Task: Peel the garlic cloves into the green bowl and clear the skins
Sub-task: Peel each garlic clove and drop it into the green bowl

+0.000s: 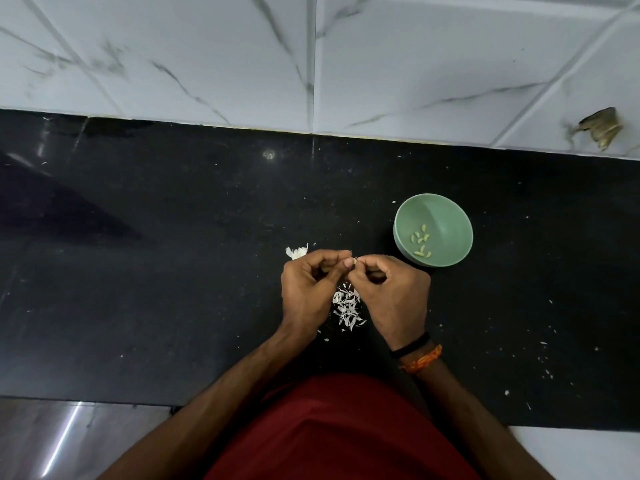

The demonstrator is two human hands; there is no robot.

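Pinching one small garlic clove (pixel 354 260) between them, the left hand (pixel 308 289) and right hand (pixel 391 292) meet fingertip to fingertip above a pile of skins (pixel 347 308) on the black bench (pixel 173 271). The green bowl (pixel 446 216), holding peeled cloves (pixel 420 242), stands just right of the hands. The unpeeled garlic (pixel 297 252) lies behind the left hand. Bare bench stretches left, up to the tiled wall (pixel 207 57).

I have one view only: a head-worn wide-angle camera looking steeply down and forward onto the black counter (pixel 173 271), close above it, with the tiled wall (pixel 207 57) across the frame's top.
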